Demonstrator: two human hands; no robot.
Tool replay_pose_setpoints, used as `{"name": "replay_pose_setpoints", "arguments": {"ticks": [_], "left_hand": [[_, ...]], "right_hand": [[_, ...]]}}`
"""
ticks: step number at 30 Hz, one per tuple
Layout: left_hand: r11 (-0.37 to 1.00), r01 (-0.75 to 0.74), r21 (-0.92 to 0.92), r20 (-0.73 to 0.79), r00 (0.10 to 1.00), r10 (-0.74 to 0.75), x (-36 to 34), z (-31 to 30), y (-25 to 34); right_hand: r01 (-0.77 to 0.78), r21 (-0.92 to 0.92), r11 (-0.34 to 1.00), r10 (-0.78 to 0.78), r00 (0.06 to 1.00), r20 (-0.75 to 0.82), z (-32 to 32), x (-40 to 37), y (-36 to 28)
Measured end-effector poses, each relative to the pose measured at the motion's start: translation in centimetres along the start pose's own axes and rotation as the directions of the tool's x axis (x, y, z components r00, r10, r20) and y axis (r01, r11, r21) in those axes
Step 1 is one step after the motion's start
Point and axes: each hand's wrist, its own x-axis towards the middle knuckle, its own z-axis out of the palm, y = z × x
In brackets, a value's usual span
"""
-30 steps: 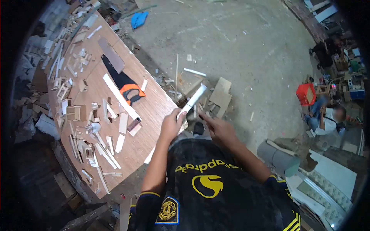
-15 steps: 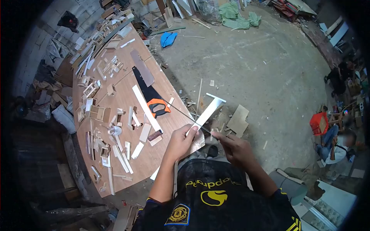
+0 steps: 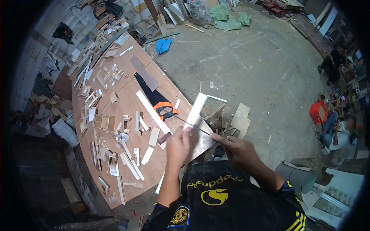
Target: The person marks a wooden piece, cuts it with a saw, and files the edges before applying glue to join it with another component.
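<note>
My left hand (image 3: pixel 178 148) is closed around the near end of a white wooden strip (image 3: pixel 196 109), which points away from me over the table's right corner. A thin white bar (image 3: pixel 217 99) shows at the strip's far end. My right hand (image 3: pixel 239 151) grips one end of a long thin dark rod (image 3: pixel 198 128); its exact kind does not show. The rod crosses the strip just beyond my left fingertips. Left of them, a handsaw (image 3: pixel 163 109) with an orange and black handle lies on the wooden table (image 3: pixel 133 188).
Wood offcuts, small box frames (image 3: pixel 104 122) and a white container (image 3: pixel 122 138) cover much of the table. A brown flat blade (image 3: pixel 144 73) lies beyond the saw. Wood scraps (image 3: pixel 241 117) litter the floor. A person (image 3: pixel 341 133) sits at right near a red stool (image 3: pixel 318 112).
The white strip has swung to point more leftward, and its bright face is now turned differently. My left hand is slightly lower; the rod still crosses the strip. The whole view has shifted a little.
</note>
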Motion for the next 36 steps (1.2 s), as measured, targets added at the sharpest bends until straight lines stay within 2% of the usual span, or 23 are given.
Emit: {"name": "replay_pose_setpoints", "arguments": {"ticks": [2, 4, 5, 6, 8, 10, 11, 12, 14, 16, 17, 18, 20, 22, 24, 25, 29, 31, 34, 36], "left_hand": [[1.0, -0.024, -0.014, -0.057, 0.998, 0.023, 0.6, -2.3, -1.7], [0.995, -0.046, 0.085, -0.012, 0.999, 0.047, 0.1, -4.4, -2.2], [0.987, -0.134, 0.09, -0.01, 0.991, 0.135, -0.6, -4.8, -2.3], [0.986, -0.142, 0.085, -0.008, 0.99, 0.143, -0.7, -5.4, -2.9], [0.998, -0.059, 0.021, 0.071, 0.996, 0.057, -0.9, -6.7, -4.4], [0.992, -0.11, 0.063, 0.031, 0.994, 0.109, -1.5, -7.2, -5.5], [0.996, -0.087, 0.021, 0.056, 0.995, 0.086, -1.8, -7.5, -5.8], [0.998, -0.065, -0.023, 0.084, 0.994, 0.067, -1.9, -7.7, -6.0], [0.998, -0.028, -0.056, 0.112, 0.993, 0.034, -2.4, -7.9, -7.2], [0.974, -0.068, -0.218, 0.035, 0.996, 0.077, -1.9, -8.8, -8.5], [0.989, -0.115, -0.096, 0.035, 0.992, 0.119, -2.2, -10.2, -8.9], [0.989, -0.119, -0.093, 0.034, 0.992, 0.122, -1.8, -11.9, -9.0], [0.996, 0.084, -0.003, 0.052, 0.995, -0.084, -1.2, -14.6, -9.7], [0.998, 0.061, 0.031, 0.043, 0.997, -0.062, -1.4, -14.8, -10.7], [0.981, -0.113, 0.16, 0.058, 0.993, 0.105, -1.5, -14.8, -10.9], [0.989, -0.139, 0.04, -0.014, 0.99, 0.14, -1.7, -14.6, -10.7], [0.996, -0.087, 0.035, 0.055, 0.995, 0.085, -2.3, -15.7, -11.8], [0.983, -0.157, 0.094, -0.005, 0.987, 0.158, -2.3, -14.8, -12.3], [0.982, -0.175, 0.068, 0.034, 0.984, 0.173, -2.9, -14.9, -11.3], [0.987, -0.144, 0.073, 0.025, 0.989, 0.143, -2.1, -14.8, -12.0]], "right_hand": [[0.009, -0.008, 1.0, -0.009, 1.0, 0.029, 0.1, 0.2, -2.1], [0.004, -0.034, 0.999, -0.002, 0.998, 0.066, 0.6, 0.3, -4.4], [0.003, -0.042, 0.999, -0.001, 0.998, 0.065, 1.4, 0.4, -5.1], [0.026, 0.002, 1.0, -0.027, 0.999, 0.021, 2.5, 0.8, -5.6], [0.055, 0.042, 0.998, -0.054, 0.998, -0.027, 3.6, 1.1, -7.0], [0.065, -0.091, 0.994, -0.062, 0.998, 0.029, 3.7, 0.3, -8.7], [-0.002, -0.123, 0.992, 0.012, 0.996, 0.084, 3.7, 0.1, -9.9], [-0.005, -0.136, 0.991, 0.016, 0.997, 0.081, 4.3, 0.3, -10.3], [-0.025, -0.155, 0.988, 0.019, 0.999, -0.041, 6.2, 0.8, -11.0], [-0.041, -0.121, 0.992, 0.035, 0.998, -0.048, 6.9, 0.9, -12.7], [-0.05, -0.118, 0.992, 0.046, 0.998, -0.034, 7.4, 0.6, -13.3], [-0.057, -0.111, 0.992, 0.055, 0.998, -0.019, 7.9, 0.4, -13.9], [-0.052, -0.092, 0.994, 0.049, 0.998, -0.032, 7.7, -0.3, -14.7], [-0.08, -0.11, 0.991, 0.078, 0.997, -0.027, 7.8, -0.3, -15.5], [-0.055, -0.122, 0.991, 0.047, 0.997, -0.063, 8.8, 0.6, -16.2], [-0.035, -0.112, 0.993, 0.029, 0.998, -0.047, 9.1, 0.9, -16.6], [-0.04, -0.121, 0.992, 0.042, 0.999, 0.013, 8.6, 0.6, -17.7], [-0.098, -0.167, 0.981, 0.113, 0.99, 0.082, 7.9, 0.4, -19.0], [-0.047, -0.107, 0.993, 0.045, 0.999, -0.02, 9.8, 1.2, -17.8], [-0.049, -0.116, 0.992, 0.047, 0.999, -0.026, 9.9, 0.9, -17.9]]}}
